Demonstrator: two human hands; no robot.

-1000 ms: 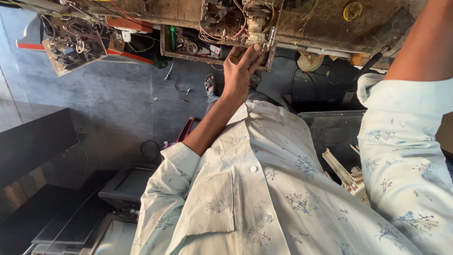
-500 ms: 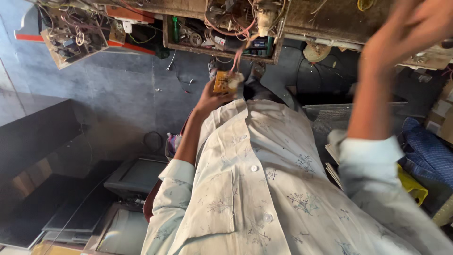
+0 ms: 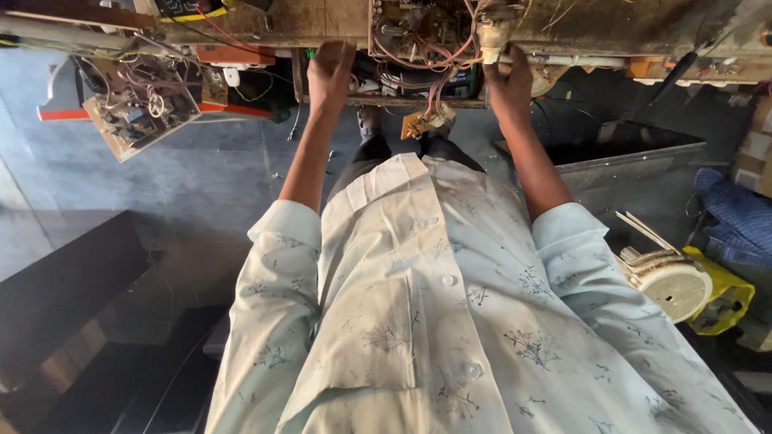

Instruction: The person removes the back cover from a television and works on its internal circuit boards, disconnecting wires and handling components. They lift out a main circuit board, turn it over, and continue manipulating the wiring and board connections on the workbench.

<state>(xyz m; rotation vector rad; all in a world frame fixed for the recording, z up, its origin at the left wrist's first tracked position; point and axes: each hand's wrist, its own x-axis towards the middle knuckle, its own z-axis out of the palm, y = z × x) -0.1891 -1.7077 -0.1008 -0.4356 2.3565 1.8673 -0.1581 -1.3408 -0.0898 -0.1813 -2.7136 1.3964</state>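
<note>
My left hand [image 3: 330,74] lies flat on the front edge of the wooden workbench [image 3: 322,24], fingers stretched, holding nothing. Beside it sits an open circuit chassis [image 3: 418,32] full of red and orange wires. My right hand [image 3: 508,80] is closed around the left end of a white tube [image 3: 563,61] that runs along the bench edge, just under a pale plastic part [image 3: 492,32]. A small orange circuit board [image 3: 426,122] hangs on wires between my two hands, touching neither.
A loose circuit board with coils and wires [image 3: 141,100] hangs at the upper left. A dark open metal case [image 3: 627,149] stands at the right, with a white round part [image 3: 671,285], a yellow bag [image 3: 728,297] and blue cloth [image 3: 736,213]. Dark cabinets [image 3: 64,297] stand lower left.
My left hand has let go of the small orange board, which now dangles on its wires, and has risen to the bench edge. My right hand came in from the right onto the white tube.
</note>
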